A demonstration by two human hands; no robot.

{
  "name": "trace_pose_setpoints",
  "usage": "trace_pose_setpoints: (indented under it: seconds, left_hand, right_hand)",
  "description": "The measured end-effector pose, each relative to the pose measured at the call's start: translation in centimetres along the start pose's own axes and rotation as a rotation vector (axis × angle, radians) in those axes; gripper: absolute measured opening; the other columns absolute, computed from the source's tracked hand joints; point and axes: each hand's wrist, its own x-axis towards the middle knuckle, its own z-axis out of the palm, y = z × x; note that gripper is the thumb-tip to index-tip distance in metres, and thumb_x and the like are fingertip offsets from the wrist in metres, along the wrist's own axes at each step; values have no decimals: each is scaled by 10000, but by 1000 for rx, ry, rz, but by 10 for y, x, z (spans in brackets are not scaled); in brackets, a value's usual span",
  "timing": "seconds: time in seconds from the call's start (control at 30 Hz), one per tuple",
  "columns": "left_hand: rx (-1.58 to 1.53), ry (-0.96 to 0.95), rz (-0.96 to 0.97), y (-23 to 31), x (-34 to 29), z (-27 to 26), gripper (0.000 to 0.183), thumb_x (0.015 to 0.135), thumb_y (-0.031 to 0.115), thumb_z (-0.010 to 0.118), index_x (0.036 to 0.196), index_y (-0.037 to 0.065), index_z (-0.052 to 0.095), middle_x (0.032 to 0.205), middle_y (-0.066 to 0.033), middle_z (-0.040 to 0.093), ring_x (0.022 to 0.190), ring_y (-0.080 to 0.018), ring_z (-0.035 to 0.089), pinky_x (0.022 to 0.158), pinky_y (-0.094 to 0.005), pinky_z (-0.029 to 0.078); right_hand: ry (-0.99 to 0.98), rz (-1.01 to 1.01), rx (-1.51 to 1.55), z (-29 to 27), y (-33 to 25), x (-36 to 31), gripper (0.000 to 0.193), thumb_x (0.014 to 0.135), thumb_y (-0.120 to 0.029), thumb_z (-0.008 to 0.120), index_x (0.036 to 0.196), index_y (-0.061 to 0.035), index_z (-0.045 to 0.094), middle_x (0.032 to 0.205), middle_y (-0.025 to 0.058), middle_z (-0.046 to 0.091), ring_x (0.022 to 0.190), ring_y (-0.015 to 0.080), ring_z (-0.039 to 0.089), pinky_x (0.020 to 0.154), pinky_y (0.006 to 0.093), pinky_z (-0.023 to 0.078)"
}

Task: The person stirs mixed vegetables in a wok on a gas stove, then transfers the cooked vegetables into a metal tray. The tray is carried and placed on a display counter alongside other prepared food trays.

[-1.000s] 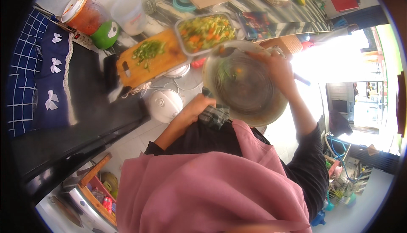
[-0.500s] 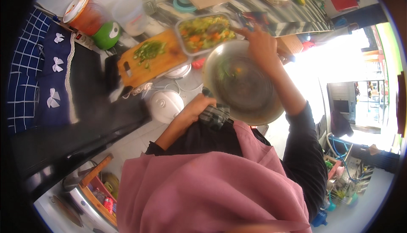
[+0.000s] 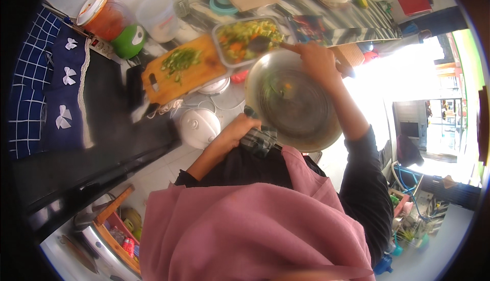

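My left hand is closed round a checked cloth at the near left side of a wide metal pan. The cloth seems to wrap the pan's handle. A few green and orange bits lie in the otherwise bare pan. Above the pan's far rim, my right hand grips the handle of a wooden spatula. The spatula's dark head rests over the chopped vegetables in a clear rectangular container, just beyond the pan.
Left of the container, a wooden cutting board carries sliced greens. A white rice cooker stands below it. Further back are a green container, an orange tub, a clear tub and a glass.
The spatula's head has shifted slightly nearer over the vegetables, and its outline is clearer. My right hand has moved a little nearer and right. My left hand stays on the cloth.
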Motion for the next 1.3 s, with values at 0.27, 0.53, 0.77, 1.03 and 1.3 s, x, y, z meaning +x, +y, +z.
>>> trace_pose_setpoints:
  seconds: [0.27, 0.53, 0.77, 1.03, 1.3]
  left_hand:
    - [60, 10, -10, 5, -8, -2, 120, 737, 99, 598, 701, -6, 644, 639, -34, 590, 526, -107, 546, 487, -240, 387]
    - [78, 15, -29, 6, -7, -4, 143, 753, 107, 591, 675, -6, 631, 629, -32, 584, 516, -105, 536, 479, -253, 382]
    - [-62, -10, -102, 26, -12, 9, 131, 771, 108, 567, 687, 16, 608, 614, -18, 557, 494, -103, 509, 463, -267, 382]
    - [-280, -115, -95, 58, -14, 20, 131, 786, 142, 558, 706, 48, 601, 649, -38, 593, 538, -138, 571, 509, -266, 462]
    - [-477, -167, -94, 68, 8, 19, 121, 809, 166, 564, 772, 58, 607, 709, -54, 630, 588, -150, 606, 539, -270, 493]
  right_hand:
    - [-237, 22, 69, -38, 44, -42, 438, 852, -78, 529, 1255, -223, 619, 1065, 111, 663, 980, 296, 631, 859, 410, 484]
    - [-246, 6, -375, -16, 80, -72, 125, 781, -188, 639, 862, -126, 712, 755, 87, 650, 795, 246, 659, 726, 382, 503]
    - [-388, -78, -540, -67, 75, -32, 133, 704, -172, 680, 804, -87, 701, 747, 87, 669, 714, 266, 684, 620, 372, 520]
    - [-659, -156, -634, -109, 33, 40, 310, 710, -311, 799, 793, -25, 714, 834, 155, 686, 797, 296, 685, 715, 412, 542]
    - [-751, -250, -770, -154, -36, 84, 346, 714, -310, 790, 905, -27, 730, 919, 157, 703, 845, 302, 688, 783, 399, 547]
